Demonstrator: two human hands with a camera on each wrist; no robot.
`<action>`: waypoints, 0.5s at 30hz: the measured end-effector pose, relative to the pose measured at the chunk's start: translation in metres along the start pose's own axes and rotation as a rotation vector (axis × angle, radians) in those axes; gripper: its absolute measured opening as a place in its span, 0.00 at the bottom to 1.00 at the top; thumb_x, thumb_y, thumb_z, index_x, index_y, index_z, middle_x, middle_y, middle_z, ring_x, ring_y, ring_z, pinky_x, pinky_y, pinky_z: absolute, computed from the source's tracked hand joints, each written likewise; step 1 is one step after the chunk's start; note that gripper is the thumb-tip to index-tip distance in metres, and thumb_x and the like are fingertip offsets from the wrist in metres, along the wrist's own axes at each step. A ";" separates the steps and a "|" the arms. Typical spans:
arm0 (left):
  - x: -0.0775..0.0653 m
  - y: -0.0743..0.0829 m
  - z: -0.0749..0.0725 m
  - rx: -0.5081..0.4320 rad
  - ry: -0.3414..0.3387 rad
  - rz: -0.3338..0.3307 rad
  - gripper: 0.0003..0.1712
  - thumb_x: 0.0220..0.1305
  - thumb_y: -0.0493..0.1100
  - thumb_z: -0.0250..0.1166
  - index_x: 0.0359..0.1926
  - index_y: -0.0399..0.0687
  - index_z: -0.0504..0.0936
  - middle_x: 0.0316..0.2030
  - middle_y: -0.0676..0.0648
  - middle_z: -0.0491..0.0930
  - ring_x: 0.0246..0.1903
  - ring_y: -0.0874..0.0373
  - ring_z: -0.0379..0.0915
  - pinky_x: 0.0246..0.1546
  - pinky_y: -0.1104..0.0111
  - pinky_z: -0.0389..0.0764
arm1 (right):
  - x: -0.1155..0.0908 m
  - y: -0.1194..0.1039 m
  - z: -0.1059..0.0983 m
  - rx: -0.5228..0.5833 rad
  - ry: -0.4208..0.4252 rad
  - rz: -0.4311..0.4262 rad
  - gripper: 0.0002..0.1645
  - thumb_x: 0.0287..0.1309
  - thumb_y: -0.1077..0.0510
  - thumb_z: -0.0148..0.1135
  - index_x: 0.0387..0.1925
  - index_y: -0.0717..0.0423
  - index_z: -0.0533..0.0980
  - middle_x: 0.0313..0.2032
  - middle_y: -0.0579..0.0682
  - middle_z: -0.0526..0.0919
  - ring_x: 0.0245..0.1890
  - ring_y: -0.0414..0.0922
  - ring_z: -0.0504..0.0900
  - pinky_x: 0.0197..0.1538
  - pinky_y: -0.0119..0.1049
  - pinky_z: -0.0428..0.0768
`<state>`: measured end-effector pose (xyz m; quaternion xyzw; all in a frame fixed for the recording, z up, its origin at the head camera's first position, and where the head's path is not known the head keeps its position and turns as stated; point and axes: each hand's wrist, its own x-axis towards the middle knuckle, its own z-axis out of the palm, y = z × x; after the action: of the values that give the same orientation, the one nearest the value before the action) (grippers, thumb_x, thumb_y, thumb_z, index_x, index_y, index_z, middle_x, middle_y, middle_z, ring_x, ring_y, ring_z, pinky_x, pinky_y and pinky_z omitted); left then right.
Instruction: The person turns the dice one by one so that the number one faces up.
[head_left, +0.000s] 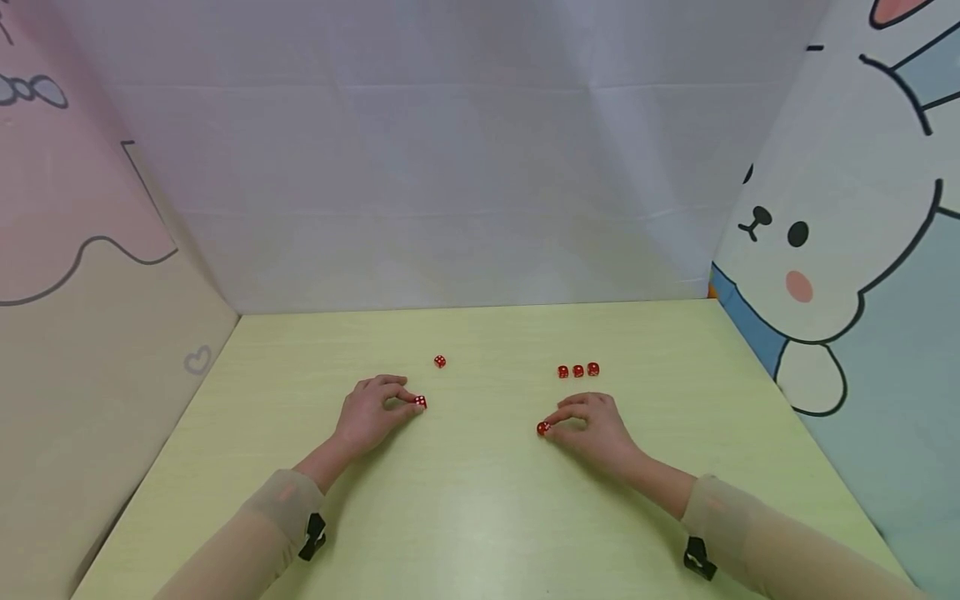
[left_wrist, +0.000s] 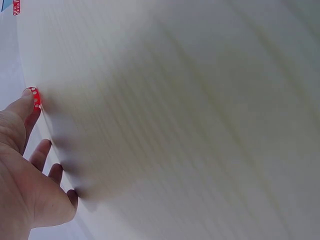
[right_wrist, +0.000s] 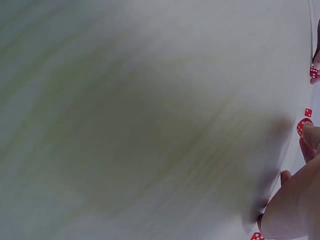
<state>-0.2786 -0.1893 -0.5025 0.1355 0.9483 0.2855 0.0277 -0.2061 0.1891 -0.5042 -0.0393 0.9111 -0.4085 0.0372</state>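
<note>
On the pale table (head_left: 480,517), the row of three dice (head_left: 578,371) serves as the landmark. The left hand (head_left: 373,412), well to the left of the row and nearer the person, pinches the left-hand die (head_left: 421,403) between thumb and index finger, its other fingers loosely bent. The right hand (head_left: 592,429), just on the person's side of the row, pinches the right-hand die (head_left: 542,428) the same way; that die sits slightly left of the row. A lone die (head_left: 440,362) lies well left of the row, roughly as far from the person. Whether either pinched die touches the table cannot be told.

The likeliest trouble is a slip: each die is small and smooth-looking, held only at the fingertips, so an uneven squeeze could twist it or shoot it out. The right hand's knuckles lie near the row, and a careless forward move could knock the three small cubes, which stand slightly apart, out of line. The left hand's fingers could likewise bump the lone die if they swing toward the row.
</note>
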 end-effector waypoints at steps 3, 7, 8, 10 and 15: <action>0.000 0.000 0.000 0.005 -0.002 -0.004 0.11 0.65 0.56 0.72 0.40 0.57 0.89 0.64 0.46 0.77 0.66 0.36 0.64 0.65 0.38 0.61 | 0.000 0.001 0.001 0.002 0.000 -0.010 0.04 0.58 0.48 0.77 0.36 0.38 0.89 0.57 0.49 0.79 0.67 0.57 0.60 0.66 0.58 0.64; 0.000 0.000 0.000 0.010 -0.004 -0.004 0.11 0.65 0.56 0.72 0.40 0.57 0.89 0.64 0.46 0.77 0.66 0.36 0.64 0.65 0.38 0.61 | -0.001 0.001 0.001 -0.005 -0.002 -0.024 0.04 0.58 0.49 0.77 0.36 0.39 0.88 0.56 0.49 0.78 0.67 0.57 0.60 0.66 0.58 0.65; 0.000 0.000 0.000 0.010 -0.003 -0.002 0.11 0.65 0.56 0.72 0.40 0.57 0.89 0.64 0.45 0.77 0.66 0.36 0.64 0.65 0.38 0.61 | -0.001 0.001 0.001 -0.008 -0.002 -0.024 0.04 0.58 0.49 0.77 0.36 0.39 0.88 0.56 0.49 0.78 0.67 0.57 0.60 0.66 0.58 0.65; 0.000 0.000 0.000 0.010 -0.002 0.001 0.11 0.65 0.56 0.72 0.40 0.57 0.89 0.64 0.45 0.77 0.66 0.36 0.64 0.65 0.38 0.61 | -0.001 0.002 0.001 -0.012 -0.005 -0.025 0.04 0.58 0.48 0.77 0.36 0.38 0.88 0.57 0.49 0.78 0.67 0.57 0.60 0.65 0.57 0.65; 0.000 0.000 0.001 0.005 0.001 0.005 0.11 0.64 0.56 0.72 0.40 0.57 0.89 0.63 0.46 0.77 0.65 0.36 0.65 0.64 0.38 0.62 | -0.002 0.003 0.002 -0.028 -0.005 -0.033 0.04 0.58 0.50 0.76 0.36 0.38 0.88 0.56 0.49 0.78 0.67 0.56 0.60 0.65 0.57 0.66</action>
<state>-0.2790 -0.1891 -0.5035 0.1378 0.9487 0.2833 0.0264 -0.2046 0.1899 -0.5073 -0.0556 0.9159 -0.3963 0.0321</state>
